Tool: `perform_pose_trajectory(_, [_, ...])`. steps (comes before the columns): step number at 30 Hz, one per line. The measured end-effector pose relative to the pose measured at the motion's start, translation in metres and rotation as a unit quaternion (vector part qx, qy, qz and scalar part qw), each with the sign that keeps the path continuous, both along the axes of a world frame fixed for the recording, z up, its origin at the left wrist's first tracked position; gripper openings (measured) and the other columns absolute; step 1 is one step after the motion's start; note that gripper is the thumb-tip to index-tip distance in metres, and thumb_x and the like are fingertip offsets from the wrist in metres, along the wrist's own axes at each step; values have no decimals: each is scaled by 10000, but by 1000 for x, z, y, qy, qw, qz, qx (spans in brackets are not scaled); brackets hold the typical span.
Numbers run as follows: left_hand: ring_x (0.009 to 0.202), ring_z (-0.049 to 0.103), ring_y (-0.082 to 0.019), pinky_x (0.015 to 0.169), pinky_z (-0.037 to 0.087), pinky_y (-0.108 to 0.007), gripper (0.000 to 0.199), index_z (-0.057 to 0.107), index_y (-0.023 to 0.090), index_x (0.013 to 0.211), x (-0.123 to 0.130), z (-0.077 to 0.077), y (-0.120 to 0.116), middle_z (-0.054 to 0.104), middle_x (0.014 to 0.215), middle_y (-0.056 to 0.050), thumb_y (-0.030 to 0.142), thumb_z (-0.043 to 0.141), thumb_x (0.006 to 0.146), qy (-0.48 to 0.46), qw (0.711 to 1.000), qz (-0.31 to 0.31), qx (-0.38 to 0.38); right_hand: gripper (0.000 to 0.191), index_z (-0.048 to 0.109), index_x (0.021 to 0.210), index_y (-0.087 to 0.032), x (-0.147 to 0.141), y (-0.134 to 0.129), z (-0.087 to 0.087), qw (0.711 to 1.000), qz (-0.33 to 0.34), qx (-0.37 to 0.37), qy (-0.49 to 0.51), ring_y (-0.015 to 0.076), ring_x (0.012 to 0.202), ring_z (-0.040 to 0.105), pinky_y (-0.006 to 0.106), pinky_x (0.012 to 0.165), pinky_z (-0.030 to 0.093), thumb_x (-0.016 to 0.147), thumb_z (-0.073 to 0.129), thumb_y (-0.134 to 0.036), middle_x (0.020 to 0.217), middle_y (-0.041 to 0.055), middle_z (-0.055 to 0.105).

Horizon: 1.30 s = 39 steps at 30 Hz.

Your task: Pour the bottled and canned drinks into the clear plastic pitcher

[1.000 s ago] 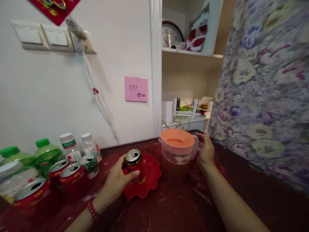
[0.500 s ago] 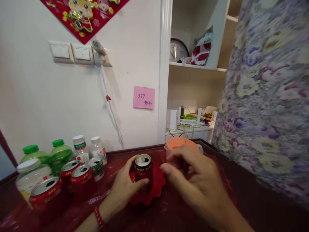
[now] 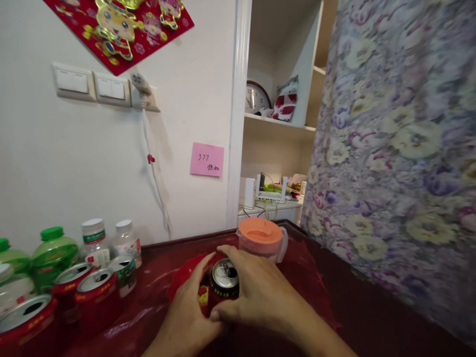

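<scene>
A dark red drink can (image 3: 225, 279) with a black and yellow band and an opened silver top stands upright between my two hands. My left hand (image 3: 191, 307) is closed round its left side. On its right side, my right hand (image 3: 256, 292) curves round it, thumb at the front and fingers behind. A red scalloped dish or mat (image 3: 182, 272) shows behind my left hand; my hands hide the can's lower part, so I cannot tell whether it rests on that.
At left stand several opened red cans (image 3: 96, 297), a green-and-white can (image 3: 125, 275), green-capped bottles (image 3: 55, 255) and white-capped bottles (image 3: 94, 243). Behind my right hand is a clear jug with an orange lid (image 3: 260, 230). A floral curtain (image 3: 383, 173) hangs at right.
My right hand has come in from the right and closed round the can, which my left hand still holds. The can now sits right of the scalloped red piece's middle. The view has shifted right.
</scene>
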<state>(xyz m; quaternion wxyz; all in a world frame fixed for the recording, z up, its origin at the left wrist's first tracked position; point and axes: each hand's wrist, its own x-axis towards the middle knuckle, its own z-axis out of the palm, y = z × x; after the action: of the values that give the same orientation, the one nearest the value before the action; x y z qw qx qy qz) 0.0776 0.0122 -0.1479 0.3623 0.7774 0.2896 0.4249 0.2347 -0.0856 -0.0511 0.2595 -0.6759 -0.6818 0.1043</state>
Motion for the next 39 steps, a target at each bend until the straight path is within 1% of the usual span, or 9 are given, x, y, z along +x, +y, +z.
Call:
perform_pose_trajectory(4, [1404,625,-365,1201,504,-501,946,516,257,1535,3,-8,-10,631,1551,-114,217,753,619,27,998,-46,-17,876,600,1459,-291,0,-17,-10,999,-22,8,22,341,1131,683,462,970,537,672,972,-388,1247,58,710])
perform_pose_trajectory(7, [1477,552,-364,1251,438,-520,983,467,275,1584,3,-13,-16,549,1627,-118,225,798,660,46,995,-86,-35,816,626,1422,-310,2,-32,-18,998,-47,27,45,338,1158,674,418,955,529,668,932,-353,1294,55,696])
perform_pose_trajectory(12, [1532,466,-415,1279,356,-606,1231,421,306,1621,1,-17,-19,471,1678,-147,190,949,516,68,987,-122,-78,890,548,1508,-276,14,-62,-23,993,-92,5,71,345,1144,689,422,945,523,667,839,-285,1283,66,707])
perform_pose_trajectory(17, [1449,571,-413,1220,438,-622,986,501,317,1578,-1,-11,-18,594,1578,-161,366,906,680,17,992,-118,-52,870,475,1539,-301,44,-91,-26,984,-170,-37,38,308,1147,692,400,962,505,721,769,-279,1296,41,704])
perform_pose_trajectory(21, [1379,637,-390,1174,503,-592,812,559,331,1533,-2,-6,-17,679,1483,-148,502,834,789,-4,997,-69,-35,800,447,1533,-290,88,-102,-41,970,-240,-37,-20,307,1205,674,380,943,496,796,750,-367,1336,55,689])
perform_pose_trajectory(25, [1353,652,-364,1175,506,-576,722,584,328,1499,-4,-1,-17,696,1446,-140,526,792,836,-9,998,-46,-42,776,436,1539,-280,138,-91,-56,942,-324,-49,-67,293,1194,679,348,916,484,852,773,-407,1357,60,679])
perform_pose_trajectory(29, [1327,663,-331,1177,508,-550,683,562,329,1499,-6,4,-16,698,1424,-123,533,755,876,-7,998,-45,-54,758,424,1547,-227,173,-66,-66,927,-365,-56,-70,310,1181,684,346,890,488,909,777,-436,1299,93,701])
perform_pose_trajectory(34, [1256,700,-310,1139,547,-497,654,585,331,1469,-7,7,-14,723,1373,-102,550,751,875,-14,998,-31,-54,723,443,1549,-191,193,-33,-76,915,-391,-60,-74,306,1183,670,397,953,526,965,777,-455,1277,112,688])
perform_pose_trajectory(39, [1213,719,-306,1105,573,-483,649,602,319,1455,-7,8,-11,743,1326,-100,564,746,872,-16,999,-6,-45,569,530,1495,-187,203,-11,-89,914,-393,-71,-77,268,1137,654,493,1012,562,1035,725,-460,1314,110,626])
